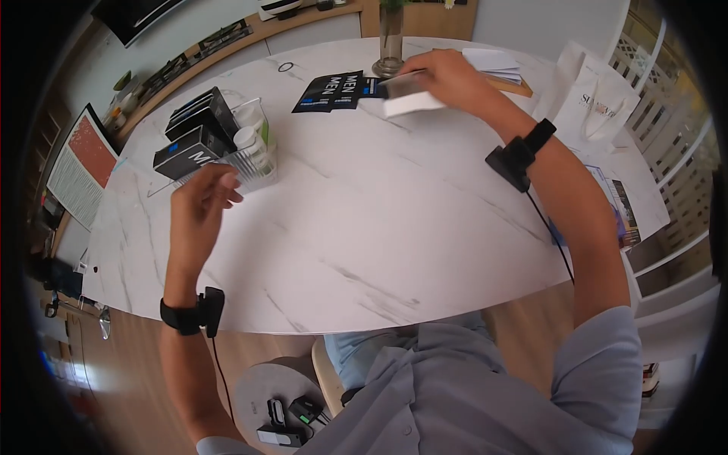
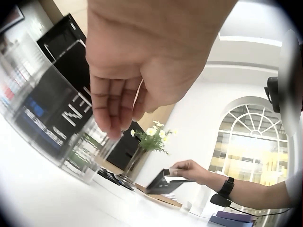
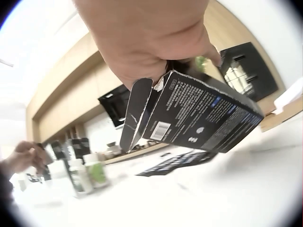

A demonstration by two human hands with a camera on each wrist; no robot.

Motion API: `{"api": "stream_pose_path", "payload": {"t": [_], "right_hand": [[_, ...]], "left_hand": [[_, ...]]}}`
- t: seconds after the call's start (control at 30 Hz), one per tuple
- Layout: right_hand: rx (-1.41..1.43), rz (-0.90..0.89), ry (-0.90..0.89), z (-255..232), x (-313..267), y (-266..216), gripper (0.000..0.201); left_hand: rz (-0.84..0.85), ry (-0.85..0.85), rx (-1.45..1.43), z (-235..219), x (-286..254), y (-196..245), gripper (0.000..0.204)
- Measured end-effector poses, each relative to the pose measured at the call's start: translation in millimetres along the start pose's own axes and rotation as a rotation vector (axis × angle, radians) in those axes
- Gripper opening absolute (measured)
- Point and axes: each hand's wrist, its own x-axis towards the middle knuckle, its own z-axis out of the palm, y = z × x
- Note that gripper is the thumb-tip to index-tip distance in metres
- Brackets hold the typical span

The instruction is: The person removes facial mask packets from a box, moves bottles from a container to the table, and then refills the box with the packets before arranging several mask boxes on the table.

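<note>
My right hand (image 1: 449, 77) grips a black printed carton (image 3: 203, 111) above the far side of the table, with one end flap standing out and a barcode near that end. In the head view the carton is blurred. My left hand (image 1: 199, 208) hangs beside the near end of a clear plastic bin (image 1: 267, 178), fingers loosely bent and nothing in them. Inside the bin are black boxes (image 1: 179, 152) lettered in white and white bottles (image 1: 249, 144), one with a green label (image 3: 97, 173). Flat black packs (image 1: 322, 92) marked MEN lie left of the right hand.
A glass vase (image 1: 390, 49) with white daisies (image 2: 154, 135) stands at the table's back edge. Papers (image 1: 491, 62) on a wooden board lie to its right. Farther right are a white paper bag (image 1: 588, 102) and some booklets (image 1: 618, 208). A dark ring (image 1: 285, 67) lies back left.
</note>
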Motion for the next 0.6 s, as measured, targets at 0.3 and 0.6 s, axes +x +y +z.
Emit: {"api": "stream_pose_path", "payload": {"t": [0.3,0.6], "right_hand": [[0.614,-0.417,-0.282,4.3,-33.7,-93.6,0.026],[0.76,-0.56,-0.23,-4.0,-41.5,-120.6,0.019]], "left_hand": [[0.005,-0.035,-0.058,-15.3,4.0,8.2,0.042],[-0.359,-0.514,-0.374,48.9,2.2,6.8,0.071]]}}
